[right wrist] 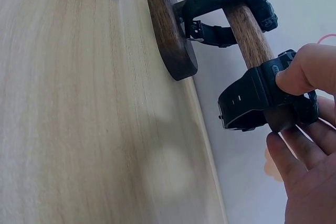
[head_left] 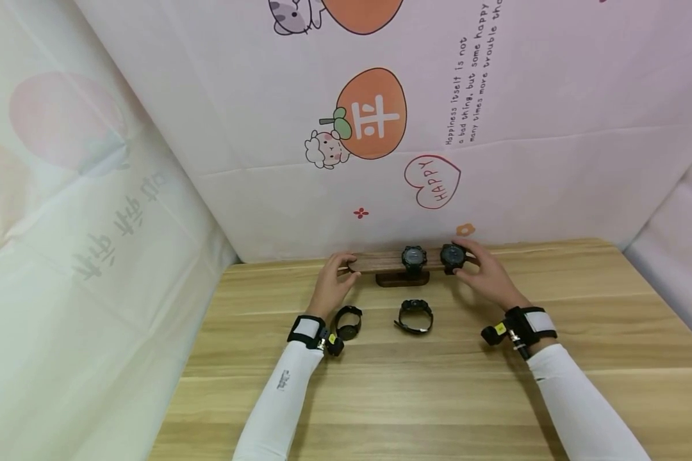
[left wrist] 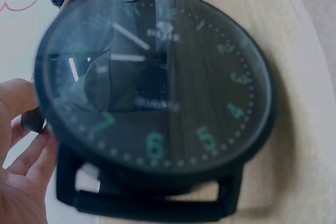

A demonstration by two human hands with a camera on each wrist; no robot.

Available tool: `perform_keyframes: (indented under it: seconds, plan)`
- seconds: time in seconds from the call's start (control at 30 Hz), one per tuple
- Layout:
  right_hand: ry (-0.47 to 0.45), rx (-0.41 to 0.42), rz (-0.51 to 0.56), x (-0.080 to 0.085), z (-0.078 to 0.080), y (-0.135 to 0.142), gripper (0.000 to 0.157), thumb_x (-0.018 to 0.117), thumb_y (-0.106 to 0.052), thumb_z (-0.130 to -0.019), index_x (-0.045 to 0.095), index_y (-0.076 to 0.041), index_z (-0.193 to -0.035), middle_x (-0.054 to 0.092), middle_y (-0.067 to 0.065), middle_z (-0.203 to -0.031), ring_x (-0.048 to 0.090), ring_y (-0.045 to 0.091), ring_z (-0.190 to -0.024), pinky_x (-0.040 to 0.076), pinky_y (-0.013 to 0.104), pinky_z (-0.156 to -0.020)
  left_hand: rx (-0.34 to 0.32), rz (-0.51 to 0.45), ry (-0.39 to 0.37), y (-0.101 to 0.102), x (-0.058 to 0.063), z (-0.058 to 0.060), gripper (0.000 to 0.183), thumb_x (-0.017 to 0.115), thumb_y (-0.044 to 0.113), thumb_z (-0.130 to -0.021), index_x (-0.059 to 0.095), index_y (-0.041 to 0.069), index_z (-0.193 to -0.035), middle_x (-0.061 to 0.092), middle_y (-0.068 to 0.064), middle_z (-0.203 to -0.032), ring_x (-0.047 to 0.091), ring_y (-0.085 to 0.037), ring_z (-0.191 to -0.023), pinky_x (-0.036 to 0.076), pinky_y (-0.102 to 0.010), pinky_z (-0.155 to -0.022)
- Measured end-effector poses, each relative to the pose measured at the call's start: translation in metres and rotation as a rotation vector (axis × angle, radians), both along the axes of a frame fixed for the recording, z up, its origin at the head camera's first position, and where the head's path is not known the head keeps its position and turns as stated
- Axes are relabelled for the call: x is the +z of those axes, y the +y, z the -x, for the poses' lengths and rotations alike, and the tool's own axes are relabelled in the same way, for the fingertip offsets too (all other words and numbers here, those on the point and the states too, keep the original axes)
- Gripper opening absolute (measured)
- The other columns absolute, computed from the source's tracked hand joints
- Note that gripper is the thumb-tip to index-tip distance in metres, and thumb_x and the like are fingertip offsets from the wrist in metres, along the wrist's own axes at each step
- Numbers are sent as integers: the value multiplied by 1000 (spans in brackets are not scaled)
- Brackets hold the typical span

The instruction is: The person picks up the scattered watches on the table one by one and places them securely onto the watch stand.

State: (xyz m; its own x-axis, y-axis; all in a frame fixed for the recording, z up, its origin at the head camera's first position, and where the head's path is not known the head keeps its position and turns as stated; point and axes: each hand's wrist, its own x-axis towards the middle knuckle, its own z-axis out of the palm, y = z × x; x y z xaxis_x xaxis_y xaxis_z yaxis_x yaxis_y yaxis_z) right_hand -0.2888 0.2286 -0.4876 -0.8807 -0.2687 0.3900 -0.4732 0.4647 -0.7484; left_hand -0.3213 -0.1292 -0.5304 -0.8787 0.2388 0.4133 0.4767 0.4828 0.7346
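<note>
We see a dark-brown wooden stand (head_left: 375,261), its bar raised above the worktop (head_left: 415,397). Around the bar sit two black watches: a middle watch (head_left: 414,257) and a right-end watch (head_left: 453,256). In front lie a round watch (head_left: 348,331) with green numerals and a looped black watch (head_left: 414,305).

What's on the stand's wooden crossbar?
A middle watch and an end watch, both looped around the crossbar; the right hand grips the end watch. Wood covered by them can't be seen.
</note>
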Motion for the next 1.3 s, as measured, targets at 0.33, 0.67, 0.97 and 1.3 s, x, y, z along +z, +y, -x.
perform_keyframes:
  seconds: [0.33, 0.67, 0.97, 1.3]
  plan:
    - [3, -15, -15, -3, 0, -6, 68, 66, 10, -82, 40, 0, -144, 35, 27, -147, 33, 43, -132, 37, 63, -102, -17, -27, 30, 0, 0, -1, 37, 67, 12, -91, 56, 9, -126, 50, -6, -135, 53, -17, -115, 50, -34, -96]
    - [-4, -21, -31, -33, 24, 2, 72, 70, 2, -83, 40, -13, -147, 36, 20, -149, 32, 37, -134, 37, 64, -101, -11, -22, 4, 0, 0, -1, 35, 66, 14, -92, 56, 10, -125, 50, -4, -134, 52, -13, -114, 49, -31, -96]
    - [-45, -25, -43, -33, 24, 1, 72, 70, -5, -85, 40, -23, -147, 36, 14, -151, 33, 35, -134, 32, 64, -105, -3, -18, 5, 0, -2, 0, 36, 67, 12, -91, 57, 10, -125, 50, -4, -134, 53, -14, -114, 50, -30, -96]
    - [-56, -26, -74, -32, 25, -2, 73, 70, -8, -85, 38, -24, -149, 34, 11, -153, 30, 35, -136, 27, 64, -107, -8, -5, 15, 0, 0, 0, 37, 66, 14, -92, 56, 11, -127, 50, -2, -134, 52, -13, -114, 49, -30, -96]
